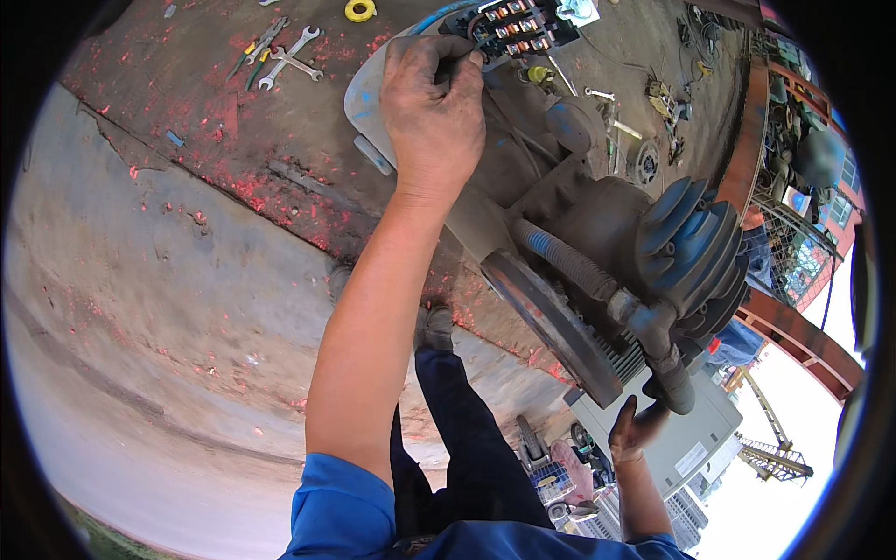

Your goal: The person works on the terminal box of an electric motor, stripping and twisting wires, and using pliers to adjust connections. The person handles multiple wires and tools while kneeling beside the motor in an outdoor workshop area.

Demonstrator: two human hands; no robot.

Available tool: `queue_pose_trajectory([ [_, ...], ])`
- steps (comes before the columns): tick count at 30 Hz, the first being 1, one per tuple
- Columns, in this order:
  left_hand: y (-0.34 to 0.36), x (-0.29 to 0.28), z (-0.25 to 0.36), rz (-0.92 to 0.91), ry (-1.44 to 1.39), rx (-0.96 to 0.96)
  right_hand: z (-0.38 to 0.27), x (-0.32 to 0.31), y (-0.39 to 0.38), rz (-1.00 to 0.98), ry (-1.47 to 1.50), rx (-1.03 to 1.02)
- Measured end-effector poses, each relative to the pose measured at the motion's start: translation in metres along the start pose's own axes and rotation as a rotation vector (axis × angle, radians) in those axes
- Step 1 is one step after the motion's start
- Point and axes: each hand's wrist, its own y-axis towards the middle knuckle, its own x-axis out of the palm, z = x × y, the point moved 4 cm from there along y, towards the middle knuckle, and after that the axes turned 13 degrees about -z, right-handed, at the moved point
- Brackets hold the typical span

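Note:
My left hand (434, 112) reaches to the top middle, its fingers curled in a pinch at the left edge of a black electrical block with metal screw terminals (525, 30). What the fingertips hold is hidden. The block sits at the end of a dusty grey and blue air compressor (597, 219). Lower right, my right hand (637, 429) is beside the compressor's pipe elbow (674, 385). Its thumb stands apart from the other fingers, which are partly blurred; nothing shows in it, and whether it touches the pipe is unclear.
Two crossed open-end wrenches (291, 60) and pliers (259, 47) lie on the red-flecked ground at upper left, near a yellow tape roll (359, 9). A belt wheel (551, 327) juts from the compressor toward my legs. Orange metal beams (747, 140) run along the right.

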Motion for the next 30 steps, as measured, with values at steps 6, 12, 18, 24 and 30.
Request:
queue_pose_trajectory([
  [6, 0.002, 0.006, 0.007, -0.03, 0.306, 0.296, -0.009, 0.011, 0.003, 0.134, 0.083, -0.03],
  [12, 0.009, 0.009, 0.014, -0.076, 0.406, 0.311, -0.003, 0.016, -0.005, 0.095, 0.256, 0.125],
  [18, 0.016, 0.002, -0.005, -0.123, 0.042, 0.042, 0.06, 0.03, -0.05, 0.125, 0.704, 0.541],
  [24, 0.019, -0.021, 0.005, -0.097, 0.027, 0.06, 0.023, 0.035, -0.033, 0.096, 0.228, 0.2],
  [30, 0.009, -0.021, -0.001, 0.053, -0.051, 0.046, 0.003, 0.041, -0.025, 0.106, 0.079, 0.054],
])
